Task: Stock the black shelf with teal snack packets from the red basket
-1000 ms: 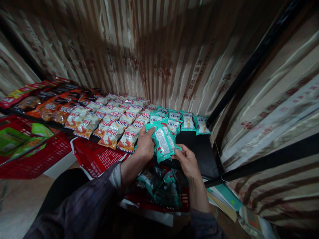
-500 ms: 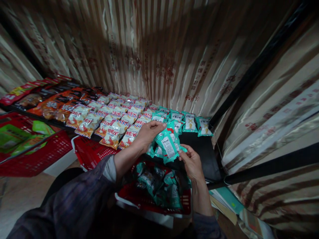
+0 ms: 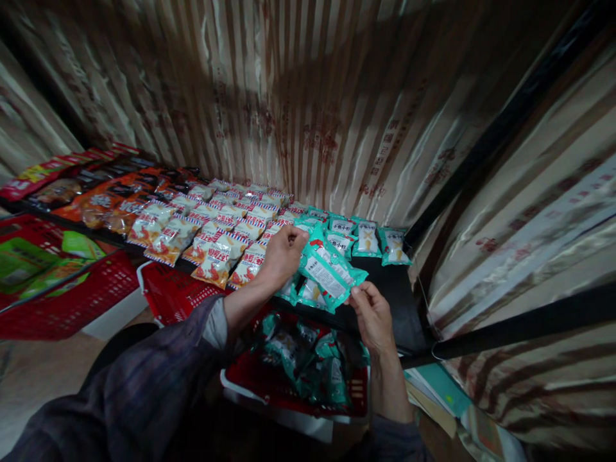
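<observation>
Stretched between both hands is a teal snack packet, its printed back facing me. My left hand pinches its upper left end, fingers closed. At the lower right corner, my right hand grips the same packet between thumb and fingers. Beneath and behind it, teal packets of the same kind lie in rows on a black shelf. Below the hands, a red basket holds several more teal packets.
White-and-orange snack packets fill the shelf to the left, then orange packets and red ones. Another red basket with green packets stands at the left. A striped curtain hangs behind; a dark post slants at the right.
The packet between my hands has turned from nearly upright to a slant, its lower end swinging right. My left hand has shifted slightly left.
</observation>
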`<control>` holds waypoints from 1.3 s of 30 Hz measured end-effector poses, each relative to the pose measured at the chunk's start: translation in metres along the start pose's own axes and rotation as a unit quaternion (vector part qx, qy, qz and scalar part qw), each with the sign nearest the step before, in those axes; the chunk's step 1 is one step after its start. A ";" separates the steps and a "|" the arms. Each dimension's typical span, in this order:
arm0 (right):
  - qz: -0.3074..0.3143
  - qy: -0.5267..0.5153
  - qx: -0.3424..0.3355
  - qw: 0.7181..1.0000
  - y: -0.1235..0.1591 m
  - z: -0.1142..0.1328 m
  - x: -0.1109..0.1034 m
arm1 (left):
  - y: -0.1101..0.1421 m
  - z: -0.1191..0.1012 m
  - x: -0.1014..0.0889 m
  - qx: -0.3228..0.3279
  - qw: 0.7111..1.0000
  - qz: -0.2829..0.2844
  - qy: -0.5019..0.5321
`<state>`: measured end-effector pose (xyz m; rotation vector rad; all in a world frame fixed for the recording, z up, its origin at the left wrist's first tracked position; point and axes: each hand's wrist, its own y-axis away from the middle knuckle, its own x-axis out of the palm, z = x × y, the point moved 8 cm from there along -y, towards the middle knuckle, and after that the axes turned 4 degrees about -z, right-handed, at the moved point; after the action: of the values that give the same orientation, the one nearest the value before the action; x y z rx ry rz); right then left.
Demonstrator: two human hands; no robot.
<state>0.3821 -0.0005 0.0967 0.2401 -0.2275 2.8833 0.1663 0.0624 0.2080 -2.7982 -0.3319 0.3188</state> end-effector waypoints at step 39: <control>0.009 -0.112 0.020 0.993 0.002 0.012 0.004 | -0.008 0.012 0.025 -0.051 0.990 0.078 0.109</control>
<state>0.3795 -0.0033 0.1091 0.5743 -0.2116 2.8782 0.1854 0.0797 0.1949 -2.9309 -0.0821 0.0294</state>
